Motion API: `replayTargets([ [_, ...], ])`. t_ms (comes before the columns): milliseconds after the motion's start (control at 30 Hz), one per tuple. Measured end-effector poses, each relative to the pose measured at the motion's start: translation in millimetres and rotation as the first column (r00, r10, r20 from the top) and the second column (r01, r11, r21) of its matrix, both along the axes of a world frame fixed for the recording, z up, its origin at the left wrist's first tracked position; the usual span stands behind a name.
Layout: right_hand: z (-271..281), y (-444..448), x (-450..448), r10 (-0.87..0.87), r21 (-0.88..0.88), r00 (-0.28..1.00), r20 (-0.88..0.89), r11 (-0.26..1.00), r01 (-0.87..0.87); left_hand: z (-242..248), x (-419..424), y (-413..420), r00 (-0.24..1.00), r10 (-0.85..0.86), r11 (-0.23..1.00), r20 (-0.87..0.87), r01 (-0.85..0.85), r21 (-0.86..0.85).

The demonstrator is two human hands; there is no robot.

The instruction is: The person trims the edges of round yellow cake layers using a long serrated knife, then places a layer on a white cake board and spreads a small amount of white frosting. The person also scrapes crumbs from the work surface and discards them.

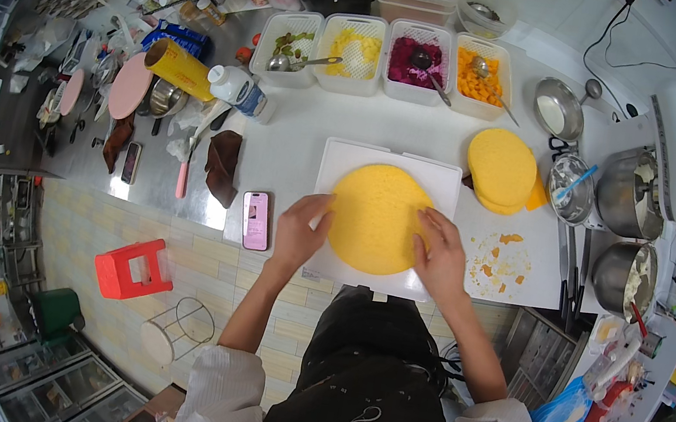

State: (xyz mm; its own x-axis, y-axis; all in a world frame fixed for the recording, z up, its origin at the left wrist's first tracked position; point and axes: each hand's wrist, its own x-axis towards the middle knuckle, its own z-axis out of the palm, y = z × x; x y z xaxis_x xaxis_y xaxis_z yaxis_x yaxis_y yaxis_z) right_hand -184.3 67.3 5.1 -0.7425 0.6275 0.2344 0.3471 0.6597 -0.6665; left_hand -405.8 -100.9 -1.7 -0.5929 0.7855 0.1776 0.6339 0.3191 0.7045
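Observation:
A round yellow sponge cake layer [378, 219] lies flat on a white square board [337, 151] in front of me. At its left edge is my left hand [305, 226], fingers curved against the rim. My right hand [440, 246] touches the opposite edge, with fingertips over the cake's top. Both hands hold the layer between them. More yellow sponge layers [501, 169] are stacked to the right of the board, over an orange-yellow sheet [538, 193]. Cake crumbs [496, 270] are scattered near my right hand.
Baskets of green fruit [291, 44], yellow pieces [355, 51], magenta pieces [415, 64] and orange pieces [480, 78] line the back. Metal bowls of cream [623, 273] and long knives [572, 274] are at right. A phone [255, 220] and brown cloth [223, 166] lie left.

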Motion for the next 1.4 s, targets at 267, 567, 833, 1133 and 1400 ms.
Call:
replayTargets([
  [267,1.7,-17.9,-18.9,0.176,0.204,0.966,0.190,0.955,-0.214,-1.8,25.5,6.5,0.943,-0.165,0.986,-0.290,0.152,-0.067],
  [567,16.8,-7.1,-5.2,0.132,-0.136,0.988,0.075,0.983,-0.121,29.8,26.2,-6.1,0.996,-0.092,0.996,0.021,0.091,0.004],
  [833,80.0,-25.8,49.6,-0.149,-0.285,0.977,-0.152,0.953,0.101,50.9,86.4,3.0,0.333,-0.221,0.971,0.917,0.165,0.174],
  [1133,-29.9,-90.4,231.8,-0.745,-0.663,0.654,-0.134,0.558,0.499,55.0,272.4,64.6,0.120,-0.819,0.483,0.562,0.672,0.561],
  [1400,18.4,-52.4,357.5,-0.870,-0.926,0.352,-0.347,0.377,0.020,-29.0,389.2,86.7,0.385,-0.922,0.376,0.041,0.864,0.334],
])
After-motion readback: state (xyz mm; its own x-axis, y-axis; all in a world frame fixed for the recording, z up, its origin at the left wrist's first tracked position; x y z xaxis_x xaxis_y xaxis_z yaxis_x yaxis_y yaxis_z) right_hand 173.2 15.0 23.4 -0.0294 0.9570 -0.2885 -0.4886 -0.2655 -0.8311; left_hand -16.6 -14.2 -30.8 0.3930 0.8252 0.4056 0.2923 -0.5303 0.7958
